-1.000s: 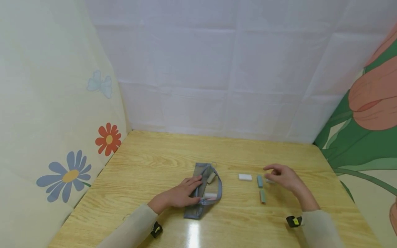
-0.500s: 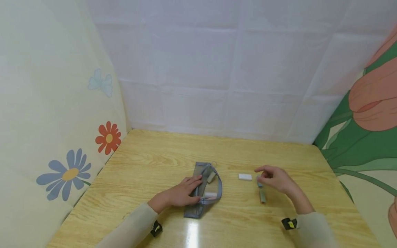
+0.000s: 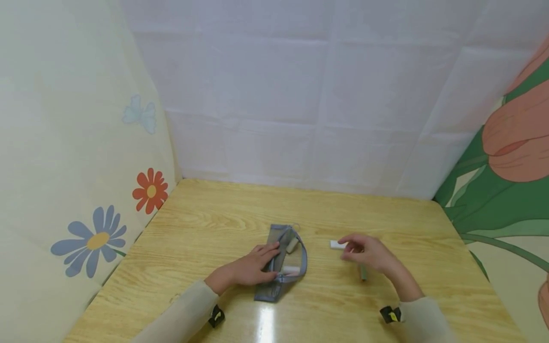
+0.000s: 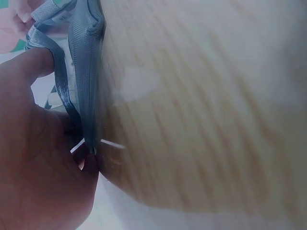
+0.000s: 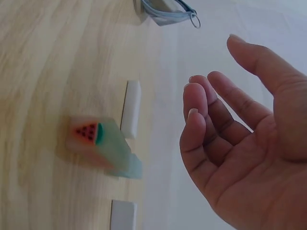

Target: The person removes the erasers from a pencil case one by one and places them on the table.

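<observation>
A grey mesh zip pouch (image 3: 268, 290) lies mouth open on the table, with a beige block (image 3: 292, 246) and a white-and-pink one (image 3: 291, 270) inside. My left hand (image 3: 246, 270) rests on its left side, fingers and thumb spread along the mouth; the left wrist view shows the thumb against the zip band (image 4: 61, 81). My right hand (image 3: 369, 252) hovers over small eraser-like blocks, fingers loosely bent and holding nothing. Below it are a green block with a watermelon picture (image 5: 88, 133), a pale blue block (image 5: 128, 167) and a white block (image 5: 131, 109); in the head view it covers the blue one.
Another whitish block (image 5: 123, 214) lies at the end of the group. The wooden table (image 3: 206, 209) backs onto a white cloth (image 3: 257, 95), with flower-printed cloths on both sides. A wrist camera strap (image 3: 390, 314) sits on the right wrist.
My right hand has moved left from the far white block, past the blue one, to the near white block, which it now partly covers. The left hand and pouch have stayed put.
</observation>
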The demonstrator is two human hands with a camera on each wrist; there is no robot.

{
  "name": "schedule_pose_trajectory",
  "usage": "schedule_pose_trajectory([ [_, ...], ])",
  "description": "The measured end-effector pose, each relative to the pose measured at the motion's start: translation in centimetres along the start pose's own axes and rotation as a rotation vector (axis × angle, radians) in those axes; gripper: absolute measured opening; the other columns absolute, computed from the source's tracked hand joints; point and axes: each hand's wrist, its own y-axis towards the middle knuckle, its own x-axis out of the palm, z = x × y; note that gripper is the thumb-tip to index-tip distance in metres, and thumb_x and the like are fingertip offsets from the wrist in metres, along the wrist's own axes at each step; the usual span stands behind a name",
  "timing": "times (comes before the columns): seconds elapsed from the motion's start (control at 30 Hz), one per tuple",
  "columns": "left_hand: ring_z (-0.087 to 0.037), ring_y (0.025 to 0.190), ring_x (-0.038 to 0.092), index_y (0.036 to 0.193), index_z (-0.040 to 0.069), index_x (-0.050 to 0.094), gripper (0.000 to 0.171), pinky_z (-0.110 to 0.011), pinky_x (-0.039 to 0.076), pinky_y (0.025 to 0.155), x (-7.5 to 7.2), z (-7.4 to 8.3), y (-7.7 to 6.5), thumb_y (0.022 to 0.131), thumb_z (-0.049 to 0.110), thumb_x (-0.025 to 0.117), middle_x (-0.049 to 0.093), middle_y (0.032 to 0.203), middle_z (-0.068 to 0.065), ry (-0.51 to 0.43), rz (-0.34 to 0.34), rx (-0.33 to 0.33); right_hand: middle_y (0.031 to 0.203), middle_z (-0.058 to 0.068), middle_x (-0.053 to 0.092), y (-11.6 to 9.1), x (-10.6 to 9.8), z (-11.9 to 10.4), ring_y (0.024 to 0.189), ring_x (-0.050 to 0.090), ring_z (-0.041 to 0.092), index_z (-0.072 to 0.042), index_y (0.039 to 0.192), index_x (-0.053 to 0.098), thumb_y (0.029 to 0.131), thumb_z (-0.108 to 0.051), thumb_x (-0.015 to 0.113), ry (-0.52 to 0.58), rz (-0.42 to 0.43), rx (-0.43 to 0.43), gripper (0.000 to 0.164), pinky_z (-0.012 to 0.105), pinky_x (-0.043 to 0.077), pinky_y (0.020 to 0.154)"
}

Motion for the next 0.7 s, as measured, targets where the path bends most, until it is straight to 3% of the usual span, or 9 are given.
schedule_pose_trajectory([
  [0.43,-0.031,0.152,0.022,0.157,0.004,0.034,0.073,-0.05,0.031,0.119,0.0,0.2,-0.1,0.1,0.046,0.054,0.022,0.168,-0.007,-0.013,0.009,-0.003,0.095,0.001,0.07,0.6,2.3,-0.3,0.079,0.062,0.01,0.001,0.122,0.068,0.091,-0.025,0.077,0.032,-0.027,0.002,0.041,0.025,0.052,0.067],
  [0.7,-0.031,0.152,0.021,0.158,0.004,0.033,0.075,-0.051,0.031,0.119,0.0,0.2,-0.1,0.101,0.048,0.053,0.021,0.168,-0.007,-0.005,0.004,-0.006,0.091,-0.004,0.069,1.1,3.5,-0.6,0.078,0.061,0.008,-0.004,0.122,0.069,0.09,-0.026,0.078,-0.019,-0.039,-0.009,0.04,0.024,0.052,0.068],
])
